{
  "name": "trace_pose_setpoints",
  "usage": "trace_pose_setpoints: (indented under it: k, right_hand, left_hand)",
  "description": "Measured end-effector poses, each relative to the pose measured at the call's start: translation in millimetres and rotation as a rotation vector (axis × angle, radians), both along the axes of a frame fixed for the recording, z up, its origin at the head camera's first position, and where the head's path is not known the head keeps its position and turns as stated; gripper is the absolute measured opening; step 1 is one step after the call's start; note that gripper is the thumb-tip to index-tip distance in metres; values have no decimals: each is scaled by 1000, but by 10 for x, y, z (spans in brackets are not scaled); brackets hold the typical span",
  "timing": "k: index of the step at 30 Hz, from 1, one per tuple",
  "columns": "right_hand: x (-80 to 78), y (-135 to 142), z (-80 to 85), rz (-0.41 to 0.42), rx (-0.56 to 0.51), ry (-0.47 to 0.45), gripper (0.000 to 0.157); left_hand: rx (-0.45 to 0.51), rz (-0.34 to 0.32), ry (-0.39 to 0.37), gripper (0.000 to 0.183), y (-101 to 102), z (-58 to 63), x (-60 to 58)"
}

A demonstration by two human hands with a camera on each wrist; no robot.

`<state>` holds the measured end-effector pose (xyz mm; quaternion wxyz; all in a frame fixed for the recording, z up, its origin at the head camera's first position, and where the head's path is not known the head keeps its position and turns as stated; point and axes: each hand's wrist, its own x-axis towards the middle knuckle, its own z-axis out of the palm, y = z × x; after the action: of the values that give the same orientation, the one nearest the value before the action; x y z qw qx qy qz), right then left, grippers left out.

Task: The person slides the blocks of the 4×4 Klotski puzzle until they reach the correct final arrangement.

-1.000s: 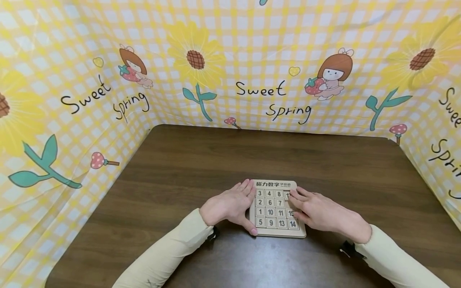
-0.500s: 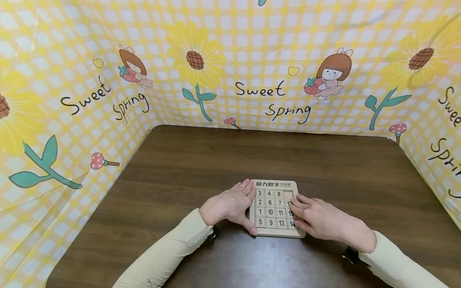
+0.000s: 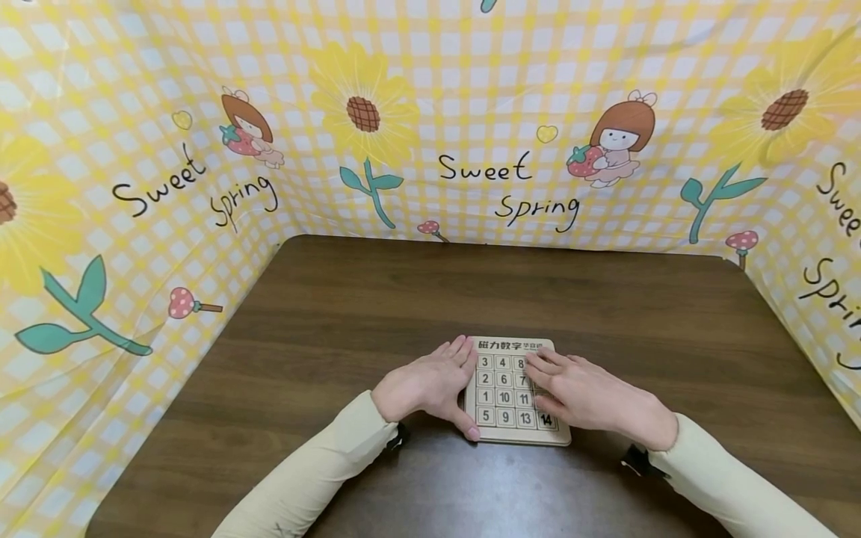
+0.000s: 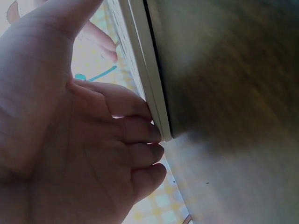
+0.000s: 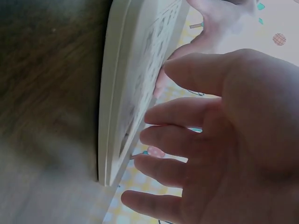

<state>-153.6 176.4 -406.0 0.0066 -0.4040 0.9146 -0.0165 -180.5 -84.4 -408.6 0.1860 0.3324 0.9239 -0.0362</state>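
Observation:
A pale wooden number sliding puzzle (image 3: 504, 398) lies flat on the table, with its columns starting 3, 4 and 8 in view. My left hand (image 3: 430, 385) braces its left side, fingers near the top corner and thumb at the bottom corner. In the left wrist view those fingers (image 4: 140, 154) lie mostly straight against the puzzle's edge (image 4: 156, 88). From the right, my right hand (image 3: 581, 392) reaches over the puzzle, fingertips at the 8 and 7 tiles, covering most of the right column. The right wrist view shows its fingers (image 5: 163, 140) extended and spread over the tile face.
The brown wooden table (image 3: 403, 299) extends around the puzzle on all sides. Yellow checked cloth (image 3: 471, 90) with printed flowers stands along its back and sides. A black strap piece (image 3: 642, 461) hangs at the right sleeve cuff.
The top-right tile slid down one row, leaving a gap in that corner. My right hand moved down with it, then up and left to the 8 tile. My left hand stayed put.

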Motion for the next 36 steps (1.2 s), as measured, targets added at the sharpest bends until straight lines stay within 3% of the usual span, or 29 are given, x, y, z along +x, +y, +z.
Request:
trace_pose_setpoints:
  k: [16,27,36]
  right_hand:
    - [-85,46,-22,-43,-19,-135,50]
    - [-66,229,-3,-73,-50,-144,46]
    - [-97,114,8,-54,-48,-125,47]
  left_hand:
    - [9,5,-7,129,19,7,-8]
    - [-3,7,-2,129,14,-13,-11]
    - [-8,21,-18,129,6,-18,-13]
